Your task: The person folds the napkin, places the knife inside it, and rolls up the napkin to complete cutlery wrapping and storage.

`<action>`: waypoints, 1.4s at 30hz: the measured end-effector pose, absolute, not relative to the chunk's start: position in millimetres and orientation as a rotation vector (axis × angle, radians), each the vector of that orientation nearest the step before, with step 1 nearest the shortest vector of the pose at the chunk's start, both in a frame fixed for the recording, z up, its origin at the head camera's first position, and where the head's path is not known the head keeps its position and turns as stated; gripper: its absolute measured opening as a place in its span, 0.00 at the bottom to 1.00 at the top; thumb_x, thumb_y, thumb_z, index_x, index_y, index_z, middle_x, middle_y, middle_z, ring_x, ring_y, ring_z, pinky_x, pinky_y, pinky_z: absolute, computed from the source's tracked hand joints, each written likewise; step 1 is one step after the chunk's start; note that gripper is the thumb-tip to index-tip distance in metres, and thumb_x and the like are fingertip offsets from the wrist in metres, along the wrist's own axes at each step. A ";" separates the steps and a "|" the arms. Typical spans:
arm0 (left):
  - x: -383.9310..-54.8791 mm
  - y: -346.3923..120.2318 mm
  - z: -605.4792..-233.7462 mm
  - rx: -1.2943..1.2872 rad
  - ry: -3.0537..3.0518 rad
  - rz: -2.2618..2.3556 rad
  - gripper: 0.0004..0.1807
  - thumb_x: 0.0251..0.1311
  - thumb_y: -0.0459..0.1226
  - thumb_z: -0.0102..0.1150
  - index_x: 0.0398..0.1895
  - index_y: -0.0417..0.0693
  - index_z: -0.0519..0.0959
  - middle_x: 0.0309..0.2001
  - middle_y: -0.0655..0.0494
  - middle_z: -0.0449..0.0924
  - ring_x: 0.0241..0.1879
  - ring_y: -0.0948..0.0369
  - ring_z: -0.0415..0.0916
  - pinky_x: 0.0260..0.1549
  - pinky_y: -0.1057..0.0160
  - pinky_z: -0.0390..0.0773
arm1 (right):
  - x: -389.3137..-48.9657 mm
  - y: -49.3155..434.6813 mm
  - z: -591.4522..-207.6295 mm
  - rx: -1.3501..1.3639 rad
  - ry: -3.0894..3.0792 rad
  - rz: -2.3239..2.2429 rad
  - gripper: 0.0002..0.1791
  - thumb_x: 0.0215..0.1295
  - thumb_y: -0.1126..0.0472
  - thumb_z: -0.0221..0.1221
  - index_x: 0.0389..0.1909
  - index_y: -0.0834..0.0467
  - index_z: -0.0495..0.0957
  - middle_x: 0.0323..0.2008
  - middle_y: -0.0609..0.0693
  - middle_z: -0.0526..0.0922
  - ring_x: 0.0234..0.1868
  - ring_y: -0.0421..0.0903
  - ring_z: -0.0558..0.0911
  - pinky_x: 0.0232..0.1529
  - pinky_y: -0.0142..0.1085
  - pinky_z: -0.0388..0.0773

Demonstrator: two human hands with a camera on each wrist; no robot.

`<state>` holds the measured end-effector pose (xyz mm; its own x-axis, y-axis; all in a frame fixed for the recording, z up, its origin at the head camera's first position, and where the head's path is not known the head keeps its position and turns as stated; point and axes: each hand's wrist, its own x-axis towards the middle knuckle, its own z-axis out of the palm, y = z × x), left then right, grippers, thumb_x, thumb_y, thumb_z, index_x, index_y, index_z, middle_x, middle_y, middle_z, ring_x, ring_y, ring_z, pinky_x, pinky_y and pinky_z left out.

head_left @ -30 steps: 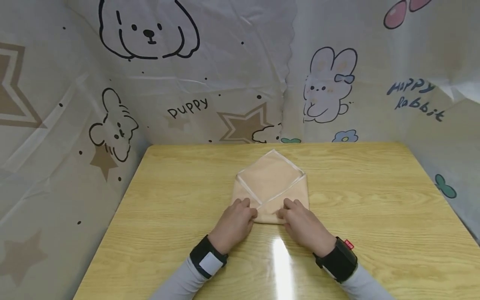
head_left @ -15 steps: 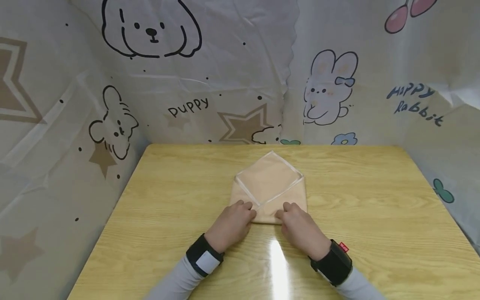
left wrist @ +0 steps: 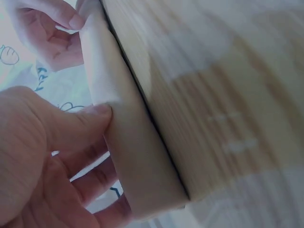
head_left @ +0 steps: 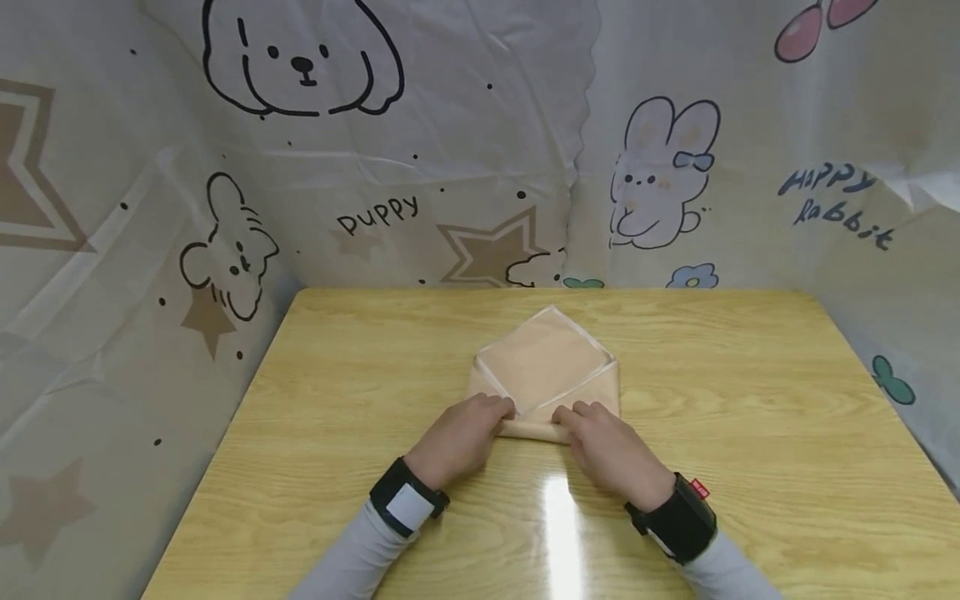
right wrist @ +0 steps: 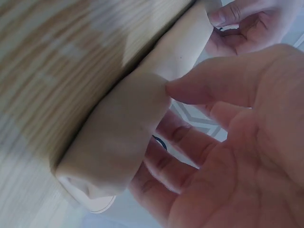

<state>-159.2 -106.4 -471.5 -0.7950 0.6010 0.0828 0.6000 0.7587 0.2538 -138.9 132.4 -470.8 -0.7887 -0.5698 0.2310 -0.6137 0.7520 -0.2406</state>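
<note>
The left hand [head_left: 459, 442] and the right hand [head_left: 618, 454] both grip the near edge of a peach cloth [head_left: 547, 362], which lies on the table [head_left: 360, 358] between and beyond the fingers; at that edge the cloth is turned into a narrow roll [head_left: 532, 430], a stretch of it bare between the two sets of fingertips; the left thumb [left wrist: 85, 118] presses the roll's near side, with the other fingers curled behind it, a little apart from one another; the right thumb [right wrist: 213, 85] presses in the same way, its fingers likewise bent round the roll's far side.

Just beyond the fingertips, pale trim [head_left: 570, 387] runs over the cloth in a V; farther from them, the cloth rises to a pointed top corner; behind the fingers, a dark strap [head_left: 408, 497] circles the left wrist and a dark band [head_left: 678, 518] with a red tag [head_left: 700, 488] circles the right; grey sleeves [head_left: 352, 550] follow; well past the fingers, beyond the table's far edge, hangs a printed sheet [head_left: 465, 125] with cartoon animals and stars.
</note>
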 end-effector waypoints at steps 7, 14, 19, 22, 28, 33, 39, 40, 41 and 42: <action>-163.8 -103.5 -470.4 0.928 3.001 0.454 0.08 0.66 0.33 0.55 0.40 0.50 0.84 0.34 0.58 0.76 0.34 0.63 0.71 0.30 0.63 0.77 | -140.8 131.0 -472.1 0.828 -2.762 0.325 0.08 0.56 0.68 0.63 0.35 0.54 0.85 0.30 0.47 0.77 0.29 0.47 0.69 0.27 0.35 0.65; -166.7 -97.3 -469.3 0.896 3.119 0.414 0.05 0.61 0.34 0.61 0.29 0.54 0.79 0.24 0.62 0.78 0.26 0.63 0.71 0.25 0.59 0.70 | -143.5 128.8 -476.8 0.754 -2.780 0.360 0.11 0.57 0.73 0.62 0.38 0.57 0.83 0.28 0.48 0.75 0.26 0.45 0.69 0.19 0.32 0.69; -163.4 -96.2 -465.7 0.940 3.178 0.422 0.09 0.58 0.34 0.62 0.21 0.54 0.79 0.19 0.63 0.77 0.20 0.65 0.69 0.20 0.59 0.68 | -143.3 130.4 -474.1 0.743 -2.796 0.376 0.07 0.54 0.71 0.64 0.31 0.58 0.80 0.24 0.48 0.72 0.23 0.45 0.67 0.16 0.33 0.68; -161.5 -98.0 -463.9 0.920 3.162 0.436 0.09 0.53 0.34 0.64 0.19 0.54 0.78 0.18 0.62 0.76 0.19 0.65 0.68 0.18 0.61 0.67 | -141.4 131.1 -472.4 0.736 -2.832 0.428 0.09 0.49 0.71 0.66 0.32 0.59 0.81 0.26 0.48 0.74 0.25 0.45 0.69 0.18 0.34 0.69; -160.5 -97.5 -467.2 0.906 3.111 0.401 0.05 0.48 0.33 0.68 0.26 0.51 0.81 0.26 0.61 0.75 0.27 0.64 0.70 0.23 0.62 0.73 | -140.4 130.9 -475.3 0.687 -2.853 0.444 0.09 0.49 0.72 0.65 0.33 0.59 0.83 0.29 0.48 0.74 0.27 0.46 0.69 0.18 0.33 0.69; -159.5 -95.4 -471.8 0.922 3.102 0.428 0.06 0.49 0.30 0.66 0.30 0.48 0.84 0.30 0.58 0.78 0.31 0.63 0.72 0.27 0.62 0.78 | -139.7 131.4 -478.9 0.721 -2.842 0.410 0.08 0.50 0.73 0.64 0.31 0.59 0.83 0.30 0.48 0.72 0.29 0.45 0.67 0.19 0.31 0.69; -160.6 -94.3 -472.2 0.932 3.109 0.446 0.05 0.48 0.29 0.66 0.26 0.49 0.82 0.25 0.60 0.78 0.25 0.66 0.70 0.22 0.65 0.75 | -140.2 133.0 -478.2 0.745 -2.808 0.419 0.10 0.46 0.74 0.65 0.30 0.58 0.83 0.29 0.48 0.74 0.28 0.45 0.69 0.21 0.33 0.72; -160.7 -94.3 -471.7 0.936 3.117 0.426 0.05 0.48 0.30 0.66 0.25 0.50 0.81 0.24 0.61 0.78 0.24 0.66 0.70 0.22 0.64 0.74 | -141.0 133.2 -477.9 0.751 -2.803 0.424 0.11 0.45 0.74 0.65 0.30 0.58 0.82 0.29 0.48 0.75 0.28 0.45 0.69 0.22 0.33 0.72; -160.6 -94.3 -471.1 0.942 3.128 0.398 0.06 0.48 0.30 0.65 0.23 0.51 0.80 0.23 0.61 0.78 0.23 0.66 0.70 0.21 0.64 0.74 | -141.9 133.4 -477.8 0.758 -2.800 0.427 0.11 0.45 0.74 0.65 0.30 0.58 0.82 0.30 0.48 0.75 0.28 0.45 0.69 0.22 0.33 0.72; -160.3 -94.3 -470.5 0.950 3.139 0.364 0.06 0.48 0.31 0.65 0.22 0.52 0.80 0.23 0.62 0.78 0.22 0.66 0.70 0.20 0.63 0.74 | -142.8 133.8 -477.8 0.764 -2.798 0.433 0.12 0.44 0.74 0.64 0.30 0.58 0.81 0.30 0.49 0.75 0.27 0.46 0.69 0.22 0.34 0.72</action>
<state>-160.3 -94.3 -470.5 -0.8228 0.5268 0.2132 0.5616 0.8112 0.1629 -142.8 133.8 -477.8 -0.8437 -0.4614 0.2744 -0.5227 0.8225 -0.2244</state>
